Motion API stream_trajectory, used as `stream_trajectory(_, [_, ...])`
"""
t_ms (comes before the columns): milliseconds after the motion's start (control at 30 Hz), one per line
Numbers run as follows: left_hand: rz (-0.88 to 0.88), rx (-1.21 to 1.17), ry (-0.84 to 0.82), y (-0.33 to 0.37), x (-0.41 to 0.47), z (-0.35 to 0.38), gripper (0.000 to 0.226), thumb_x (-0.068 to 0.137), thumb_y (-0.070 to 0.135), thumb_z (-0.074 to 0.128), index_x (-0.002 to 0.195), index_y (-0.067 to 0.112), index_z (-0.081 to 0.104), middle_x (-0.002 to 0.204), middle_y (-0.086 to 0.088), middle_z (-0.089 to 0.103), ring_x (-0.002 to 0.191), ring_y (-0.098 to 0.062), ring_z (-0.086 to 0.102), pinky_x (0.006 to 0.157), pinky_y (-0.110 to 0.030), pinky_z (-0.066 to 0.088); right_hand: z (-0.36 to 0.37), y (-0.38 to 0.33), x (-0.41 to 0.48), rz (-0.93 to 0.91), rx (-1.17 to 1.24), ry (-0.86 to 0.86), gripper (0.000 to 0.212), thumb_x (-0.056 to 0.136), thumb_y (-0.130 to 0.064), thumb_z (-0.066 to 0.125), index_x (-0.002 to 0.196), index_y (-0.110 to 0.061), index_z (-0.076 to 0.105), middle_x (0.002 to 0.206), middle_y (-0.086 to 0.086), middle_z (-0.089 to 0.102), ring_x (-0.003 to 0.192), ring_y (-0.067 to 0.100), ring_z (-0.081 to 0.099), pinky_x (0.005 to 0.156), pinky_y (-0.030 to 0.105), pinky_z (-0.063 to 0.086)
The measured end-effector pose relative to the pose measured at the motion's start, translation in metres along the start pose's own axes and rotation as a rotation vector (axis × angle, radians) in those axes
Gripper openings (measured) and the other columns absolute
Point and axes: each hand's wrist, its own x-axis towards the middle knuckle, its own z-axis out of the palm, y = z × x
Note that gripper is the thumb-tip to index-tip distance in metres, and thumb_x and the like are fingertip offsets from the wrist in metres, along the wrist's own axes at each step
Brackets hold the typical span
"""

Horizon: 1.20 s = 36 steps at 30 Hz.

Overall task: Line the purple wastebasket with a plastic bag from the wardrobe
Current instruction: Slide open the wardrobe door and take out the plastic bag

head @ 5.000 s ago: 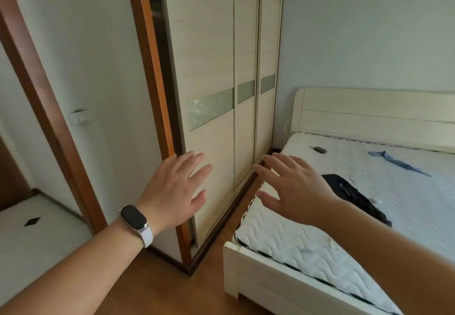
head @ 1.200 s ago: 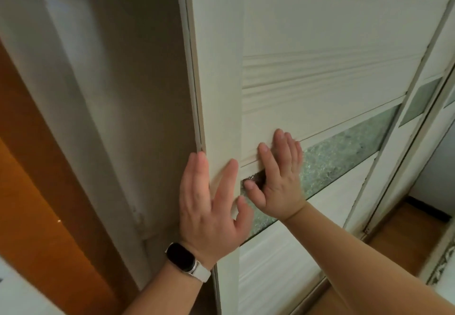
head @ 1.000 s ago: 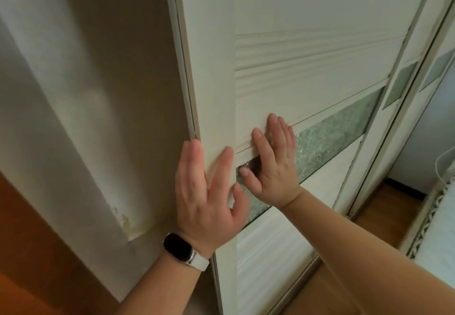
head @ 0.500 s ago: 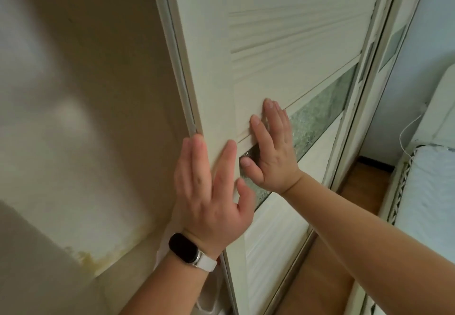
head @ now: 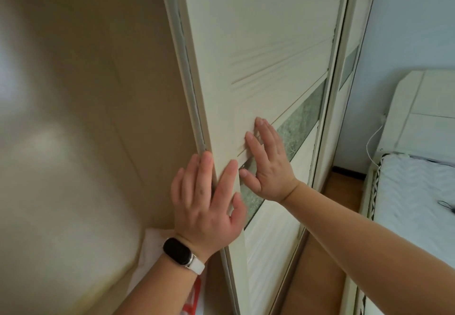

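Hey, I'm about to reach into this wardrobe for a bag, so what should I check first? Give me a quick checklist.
1. Gap beside the sliding door wide enough to reach in: ok, the interior shows at left.
2. Left hand free: not ok, it presses the door's edge.
3. Right hand free: not ok, it lies flat on the door's face.
4. Bag in sight: ok, a white bag with red print sits low inside.
5. Wastebasket's location known: cannot tell, it is out of view.
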Motion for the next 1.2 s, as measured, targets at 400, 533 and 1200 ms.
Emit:
stream_trajectory(400, [0.035,-0.045,-0.04,0.019,0.026,0.077,0.062,0.074,0.023,0.063,0.134,0.015,0.049,0.153,-0.016,0.022,0.139,-0.036,0.029,0.106,-0.055,0.035,0.0,0.081,-0.007,0.047,-0.071,-0.048,0.065,0.096,-0.052,0.036,0.145,-0.011,0.027,0.149,0.027,0.027,0.139,0.043,0.029,0.107,0.058,0.034])
stream_trajectory(533, [0.081,-0.018,-0.089,0.019,0.035,0.087,0.062,0.072,0.025,0.066,0.132,0.017,0.052,0.15,-0.018,0.03,0.135,-0.035,0.035,0.103,-0.051,0.036,-0.01,0.098,-0.007,0.08,-0.118,-0.124,0.065,0.096,-0.049,0.04,0.147,-0.011,0.026,0.151,0.026,0.028,0.141,0.039,0.03,0.108,0.055,0.034])
stream_trajectory(1200, [0.253,-0.212,-0.578,0.0,0.038,0.066,0.055,0.084,0.028,0.053,0.137,0.017,0.046,0.156,-0.01,0.03,0.143,-0.028,0.028,0.111,-0.048,0.032,-0.082,0.042,-0.015,0.375,-0.277,-0.549,0.051,0.098,-0.048,0.033,0.14,-0.02,0.042,0.144,0.006,0.046,0.131,0.027,0.043,0.107,0.045,0.039])
